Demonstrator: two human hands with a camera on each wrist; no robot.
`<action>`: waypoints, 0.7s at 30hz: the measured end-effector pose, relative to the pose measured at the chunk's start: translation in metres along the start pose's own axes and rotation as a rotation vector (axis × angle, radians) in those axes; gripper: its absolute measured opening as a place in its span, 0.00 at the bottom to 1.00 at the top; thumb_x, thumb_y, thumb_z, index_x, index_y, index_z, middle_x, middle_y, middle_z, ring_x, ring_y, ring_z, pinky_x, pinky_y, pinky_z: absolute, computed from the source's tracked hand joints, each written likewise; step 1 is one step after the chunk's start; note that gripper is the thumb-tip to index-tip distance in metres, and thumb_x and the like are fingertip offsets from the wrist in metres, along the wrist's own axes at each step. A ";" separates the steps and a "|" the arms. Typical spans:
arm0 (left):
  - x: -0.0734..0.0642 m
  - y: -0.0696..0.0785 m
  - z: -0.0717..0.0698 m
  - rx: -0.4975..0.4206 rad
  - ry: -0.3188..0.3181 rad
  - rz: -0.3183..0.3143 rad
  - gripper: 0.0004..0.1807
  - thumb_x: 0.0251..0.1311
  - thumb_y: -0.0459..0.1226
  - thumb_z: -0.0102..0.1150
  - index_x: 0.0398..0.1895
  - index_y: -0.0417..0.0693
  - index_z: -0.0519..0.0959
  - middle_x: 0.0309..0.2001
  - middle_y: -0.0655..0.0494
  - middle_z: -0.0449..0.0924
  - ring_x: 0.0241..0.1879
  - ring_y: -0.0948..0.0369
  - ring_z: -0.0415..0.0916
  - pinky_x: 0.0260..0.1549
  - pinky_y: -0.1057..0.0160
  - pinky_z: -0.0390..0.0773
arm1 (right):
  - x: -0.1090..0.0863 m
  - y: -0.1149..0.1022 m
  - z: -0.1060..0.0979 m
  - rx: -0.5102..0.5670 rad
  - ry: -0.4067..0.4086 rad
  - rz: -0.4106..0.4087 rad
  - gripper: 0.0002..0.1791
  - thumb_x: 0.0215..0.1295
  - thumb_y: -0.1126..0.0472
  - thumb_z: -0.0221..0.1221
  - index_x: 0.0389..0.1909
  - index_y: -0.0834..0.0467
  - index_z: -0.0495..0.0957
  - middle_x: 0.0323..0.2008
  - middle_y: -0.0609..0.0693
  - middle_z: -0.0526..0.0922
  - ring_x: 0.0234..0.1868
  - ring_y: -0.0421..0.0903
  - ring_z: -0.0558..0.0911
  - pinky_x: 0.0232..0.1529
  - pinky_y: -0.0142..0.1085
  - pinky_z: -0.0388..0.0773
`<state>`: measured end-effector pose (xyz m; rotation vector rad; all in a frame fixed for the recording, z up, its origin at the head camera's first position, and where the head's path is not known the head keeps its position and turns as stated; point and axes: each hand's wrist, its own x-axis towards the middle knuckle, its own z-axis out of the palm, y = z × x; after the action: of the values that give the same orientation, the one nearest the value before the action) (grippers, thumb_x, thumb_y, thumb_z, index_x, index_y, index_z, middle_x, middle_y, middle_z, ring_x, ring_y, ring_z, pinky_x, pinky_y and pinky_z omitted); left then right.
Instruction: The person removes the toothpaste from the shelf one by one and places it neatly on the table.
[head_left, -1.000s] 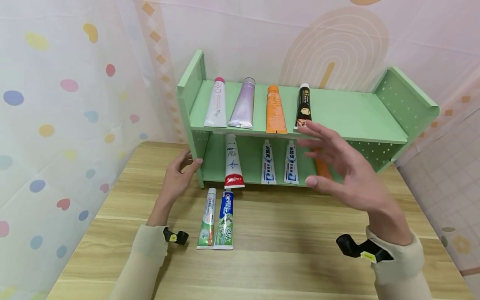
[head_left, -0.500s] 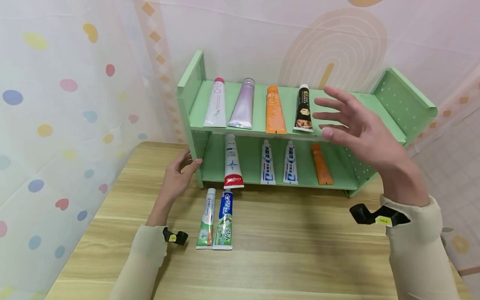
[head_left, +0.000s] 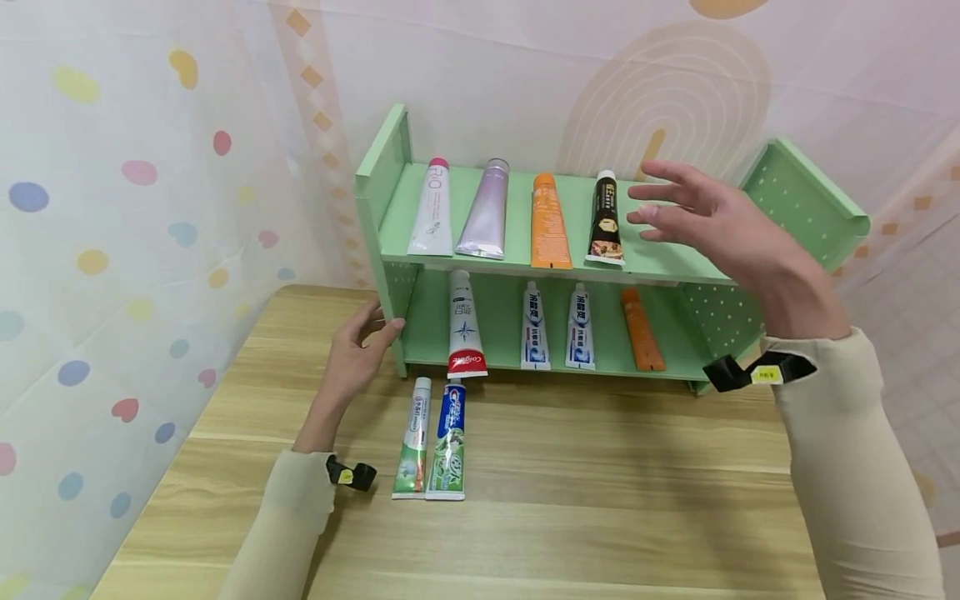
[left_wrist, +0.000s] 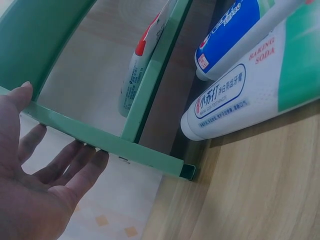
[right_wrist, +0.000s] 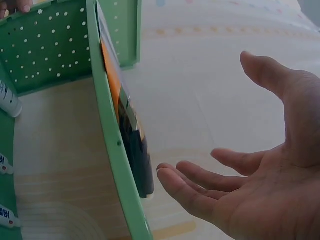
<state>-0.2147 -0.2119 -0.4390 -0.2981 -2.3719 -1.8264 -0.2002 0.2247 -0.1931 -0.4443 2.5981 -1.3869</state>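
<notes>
My left hand [head_left: 362, 354] holds the left side panel of a two-tier green shelf [head_left: 697, 265]; in the left wrist view the thumb is at the panel's edge and the fingertips lie along its outer side. Over the upper tier, my right hand [head_left: 738, 233] hovers with spread fingers and holds nothing, just right of a black toothpaste tube [head_left: 606, 218]. Left of that tube lie an orange tube [head_left: 550, 223], a lilac tube [head_left: 486, 208] and a white tube with a pink cap [head_left: 432, 208].
On the lower tier are a red-and-white Colgate tube [head_left: 466, 325], two white-and-blue tubes [head_left: 535, 327] and a small orange tube [head_left: 642, 330]. A baking soda toothpaste [head_left: 414, 437] and a blue-green Crest tube [head_left: 448, 442] lie on the wooden table [head_left: 600, 517] in front.
My right hand has moved up and right, from in front of the black tube to beside it, uncovering the small orange tube below. The left hand has stayed on the panel.
</notes>
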 end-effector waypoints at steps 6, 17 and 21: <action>0.000 0.000 0.000 0.002 -0.001 0.012 0.33 0.75 0.49 0.57 0.79 0.53 0.63 0.67 0.43 0.74 0.63 0.50 0.73 0.49 0.72 0.80 | 0.019 0.003 -0.003 0.068 -0.003 0.094 0.42 0.74 0.45 0.59 0.82 0.47 0.51 0.77 0.58 0.63 0.65 0.47 0.78 0.62 0.35 0.79; 0.000 -0.001 0.000 -0.003 0.012 -0.008 0.33 0.74 0.50 0.58 0.78 0.53 0.65 0.66 0.42 0.76 0.61 0.54 0.74 0.49 0.74 0.80 | 0.047 -0.004 -0.003 0.041 0.003 0.264 0.51 0.67 0.39 0.64 0.82 0.50 0.49 0.77 0.55 0.65 0.66 0.50 0.77 0.55 0.35 0.84; 0.000 -0.001 0.000 0.007 0.013 -0.010 0.34 0.74 0.51 0.57 0.78 0.52 0.64 0.66 0.42 0.75 0.63 0.52 0.74 0.49 0.74 0.79 | 0.056 -0.007 -0.003 0.015 0.002 0.329 0.54 0.66 0.38 0.65 0.83 0.52 0.47 0.76 0.54 0.67 0.67 0.49 0.77 0.54 0.36 0.84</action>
<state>-0.2153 -0.2115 -0.4395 -0.2722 -2.3752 -1.8178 -0.2521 0.2042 -0.1858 -0.0090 2.5147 -1.2915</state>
